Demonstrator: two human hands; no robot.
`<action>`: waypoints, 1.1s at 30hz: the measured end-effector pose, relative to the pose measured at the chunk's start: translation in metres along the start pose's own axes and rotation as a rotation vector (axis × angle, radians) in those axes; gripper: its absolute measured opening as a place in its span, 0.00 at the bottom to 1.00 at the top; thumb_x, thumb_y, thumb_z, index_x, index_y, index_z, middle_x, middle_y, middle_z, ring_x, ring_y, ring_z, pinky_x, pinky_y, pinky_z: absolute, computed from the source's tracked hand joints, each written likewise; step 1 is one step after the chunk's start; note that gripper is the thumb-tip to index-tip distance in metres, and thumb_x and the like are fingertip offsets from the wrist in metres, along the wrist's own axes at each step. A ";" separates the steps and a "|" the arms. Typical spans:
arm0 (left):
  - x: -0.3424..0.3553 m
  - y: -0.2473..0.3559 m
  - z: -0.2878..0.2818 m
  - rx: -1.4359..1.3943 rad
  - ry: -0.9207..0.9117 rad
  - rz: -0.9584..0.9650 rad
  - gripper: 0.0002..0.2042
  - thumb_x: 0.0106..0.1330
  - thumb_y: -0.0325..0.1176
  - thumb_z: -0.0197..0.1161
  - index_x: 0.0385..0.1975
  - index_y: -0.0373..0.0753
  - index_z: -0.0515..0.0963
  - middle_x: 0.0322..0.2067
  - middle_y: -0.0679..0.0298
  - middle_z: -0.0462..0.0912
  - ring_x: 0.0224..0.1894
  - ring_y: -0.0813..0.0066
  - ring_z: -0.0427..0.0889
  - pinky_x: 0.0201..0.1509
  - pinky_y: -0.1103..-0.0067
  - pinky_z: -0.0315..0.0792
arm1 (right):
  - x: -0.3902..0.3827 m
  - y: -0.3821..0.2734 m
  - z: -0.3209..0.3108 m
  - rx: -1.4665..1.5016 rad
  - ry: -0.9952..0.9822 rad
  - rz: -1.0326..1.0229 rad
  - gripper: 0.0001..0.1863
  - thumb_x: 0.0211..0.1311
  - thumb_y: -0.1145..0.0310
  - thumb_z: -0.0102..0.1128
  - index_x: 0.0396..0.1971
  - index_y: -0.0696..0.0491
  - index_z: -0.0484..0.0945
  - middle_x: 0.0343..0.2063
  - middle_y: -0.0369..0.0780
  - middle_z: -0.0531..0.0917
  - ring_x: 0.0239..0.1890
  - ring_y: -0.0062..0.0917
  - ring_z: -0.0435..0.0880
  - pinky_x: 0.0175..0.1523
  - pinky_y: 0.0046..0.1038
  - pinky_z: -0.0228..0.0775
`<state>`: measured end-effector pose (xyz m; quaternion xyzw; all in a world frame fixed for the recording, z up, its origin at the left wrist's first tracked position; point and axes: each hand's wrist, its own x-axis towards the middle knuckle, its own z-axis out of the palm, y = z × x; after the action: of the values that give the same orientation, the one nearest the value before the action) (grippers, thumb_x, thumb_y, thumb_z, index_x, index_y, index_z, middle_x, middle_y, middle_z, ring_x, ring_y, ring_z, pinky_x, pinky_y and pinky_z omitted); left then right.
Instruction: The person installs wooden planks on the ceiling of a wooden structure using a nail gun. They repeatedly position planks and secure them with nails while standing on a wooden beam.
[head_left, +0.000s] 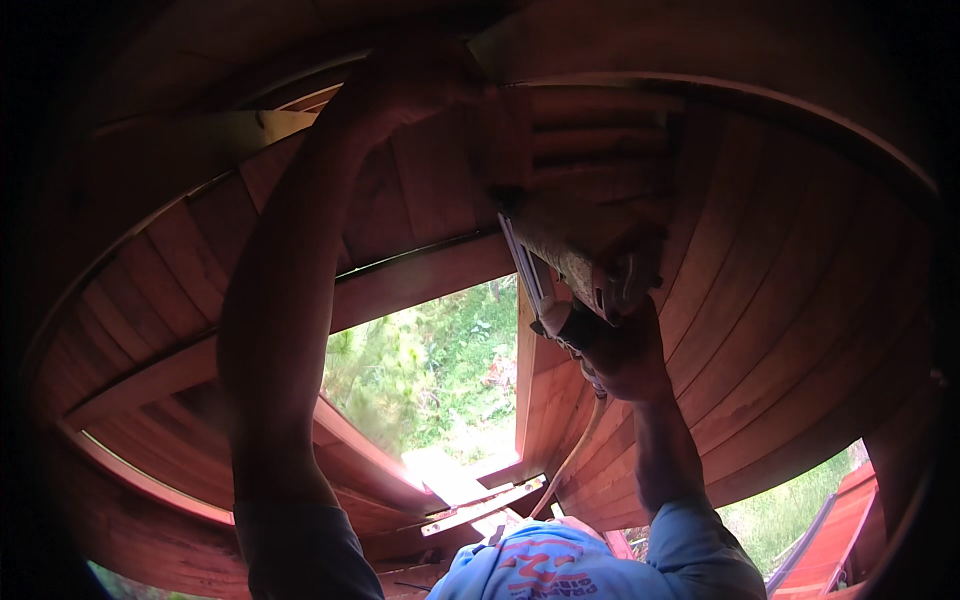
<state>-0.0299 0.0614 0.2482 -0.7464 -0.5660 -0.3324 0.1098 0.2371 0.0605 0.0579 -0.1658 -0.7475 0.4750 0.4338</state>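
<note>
My right hand is closed around the handle of a nail gun, which is raised with its nose toward the dark boards overhead. A thin hose hangs from the tool's handle end. My left arm reaches up on the left side, and my left hand is at the upper boards beside the curved rim. Deep shadow hides its fingers, so I cannot make out whether it grips a board. A short reddish plank lies close to that hand, above the nail gun.
Reddish wooden planks form a curved surface all around. A wooden beam crosses above a bright opening with greenery outside. A pale strip with holes lies below the opening. Red boards stand outside at lower right.
</note>
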 end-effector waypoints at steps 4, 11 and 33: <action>0.002 -0.015 0.002 -0.041 0.076 0.097 0.13 0.56 0.43 0.73 0.29 0.38 0.85 0.26 0.62 0.84 0.30 0.70 0.82 0.39 0.72 0.75 | 0.005 -0.006 0.005 -0.044 0.003 -0.024 0.25 0.60 0.53 0.69 0.48 0.57 0.80 0.40 0.44 0.86 0.42 0.27 0.85 0.50 0.29 0.73; -0.002 0.006 0.002 -0.006 0.060 -0.081 0.11 0.55 0.37 0.73 0.27 0.35 0.85 0.24 0.63 0.84 0.27 0.75 0.78 0.33 0.73 0.72 | 0.005 -0.013 0.003 -0.115 -0.027 0.194 0.26 0.59 0.52 0.69 0.47 0.58 0.79 0.40 0.45 0.86 0.43 0.28 0.85 0.50 0.30 0.73; -0.009 0.000 0.015 0.269 0.119 0.089 0.13 0.57 0.41 0.72 0.34 0.39 0.86 0.27 0.62 0.86 0.32 0.72 0.84 0.40 0.74 0.75 | -0.092 0.067 -0.009 -0.303 -0.054 0.095 0.31 0.54 0.48 0.72 0.48 0.58 0.79 0.36 0.46 0.87 0.40 0.30 0.88 0.48 0.30 0.78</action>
<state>-0.0256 0.0624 0.2315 -0.7282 -0.5645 -0.2920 0.2567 0.2858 0.0377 -0.0434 -0.2518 -0.8132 0.3812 0.3607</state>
